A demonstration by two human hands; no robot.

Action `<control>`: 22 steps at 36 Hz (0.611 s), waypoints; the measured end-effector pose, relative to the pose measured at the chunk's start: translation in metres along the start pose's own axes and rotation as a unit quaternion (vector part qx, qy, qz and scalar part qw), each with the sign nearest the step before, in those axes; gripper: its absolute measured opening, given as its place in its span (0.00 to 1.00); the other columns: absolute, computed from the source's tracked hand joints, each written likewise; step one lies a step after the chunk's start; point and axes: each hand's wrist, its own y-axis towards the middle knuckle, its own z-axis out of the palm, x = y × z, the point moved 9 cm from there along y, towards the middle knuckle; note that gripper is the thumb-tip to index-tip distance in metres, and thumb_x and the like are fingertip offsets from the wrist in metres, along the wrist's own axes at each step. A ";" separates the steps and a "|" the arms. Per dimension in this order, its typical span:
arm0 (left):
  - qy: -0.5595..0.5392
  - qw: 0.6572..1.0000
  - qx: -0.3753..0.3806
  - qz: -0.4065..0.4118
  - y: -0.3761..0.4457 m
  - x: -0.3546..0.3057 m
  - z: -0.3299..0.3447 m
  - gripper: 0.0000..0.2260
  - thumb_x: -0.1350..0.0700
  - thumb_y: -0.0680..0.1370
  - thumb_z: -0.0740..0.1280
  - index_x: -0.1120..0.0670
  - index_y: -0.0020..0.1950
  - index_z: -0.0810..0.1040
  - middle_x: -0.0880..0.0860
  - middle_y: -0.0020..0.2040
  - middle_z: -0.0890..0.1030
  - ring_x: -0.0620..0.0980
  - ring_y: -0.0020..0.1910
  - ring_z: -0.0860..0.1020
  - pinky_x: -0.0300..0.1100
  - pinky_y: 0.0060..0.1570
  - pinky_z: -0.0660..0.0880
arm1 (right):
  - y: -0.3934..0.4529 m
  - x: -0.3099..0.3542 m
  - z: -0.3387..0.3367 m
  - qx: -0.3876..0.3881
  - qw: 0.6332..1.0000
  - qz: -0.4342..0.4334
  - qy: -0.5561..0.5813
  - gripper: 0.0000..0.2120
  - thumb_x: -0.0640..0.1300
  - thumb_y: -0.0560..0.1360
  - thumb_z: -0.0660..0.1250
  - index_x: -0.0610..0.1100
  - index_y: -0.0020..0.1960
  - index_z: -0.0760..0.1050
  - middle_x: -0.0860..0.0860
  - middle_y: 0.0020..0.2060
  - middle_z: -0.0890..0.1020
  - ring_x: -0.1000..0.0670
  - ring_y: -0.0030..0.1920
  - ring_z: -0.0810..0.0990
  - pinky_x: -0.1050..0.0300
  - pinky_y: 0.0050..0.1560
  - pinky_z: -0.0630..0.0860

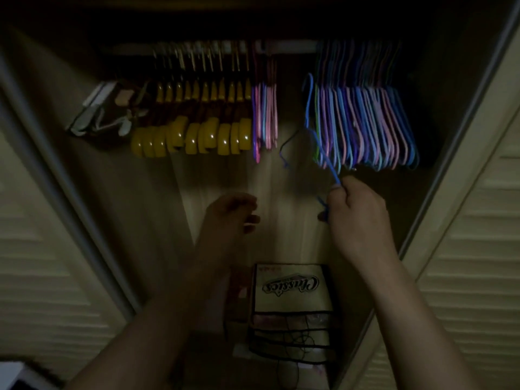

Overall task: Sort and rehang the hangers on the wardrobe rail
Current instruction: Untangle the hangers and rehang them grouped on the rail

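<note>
Three clusters along the pale wardrobe rail (289,46) at twelve o'clock: chunky glossy yellow hangers with metal hooks (197,130) toward eleven, a slim pink-and-blue plastic bunch (264,116) dead centre, a dense fan of thin blue, pink and purple plastic hangers (365,122) toward one o'clock. Grouped by kind, by the look of it, so sorting well along. Right hand (357,215) at four o'clock of centre, fingers curled tight round the lower end of one thin blue plastic hanger (323,153), hook up beside the big fan but apparently not yet on the rail; probably gripped low for reach. Left hand (230,215) at seven o'clock of centre, blurred, fingers loosely bent and holding nothing, likely ready to steady or part the row. Down at six o'clock, a flat printed package reading "Classics" (289,288); louvred cream doors (464,277) at both sides. Dim light, soft detail throughout.
</note>
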 end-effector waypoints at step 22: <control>0.214 0.961 -0.053 0.169 0.068 -0.145 -0.078 0.10 0.60 0.79 0.65 0.46 0.44 0.81 0.53 0.39 0.83 0.58 0.41 0.81 0.50 0.42 0.76 | 0.170 0.045 0.048 -0.017 0.982 -0.038 -0.185 0.18 0.43 0.81 0.57 0.48 0.33 0.64 0.51 0.31 0.71 0.49 0.31 0.72 0.56 0.30 0.63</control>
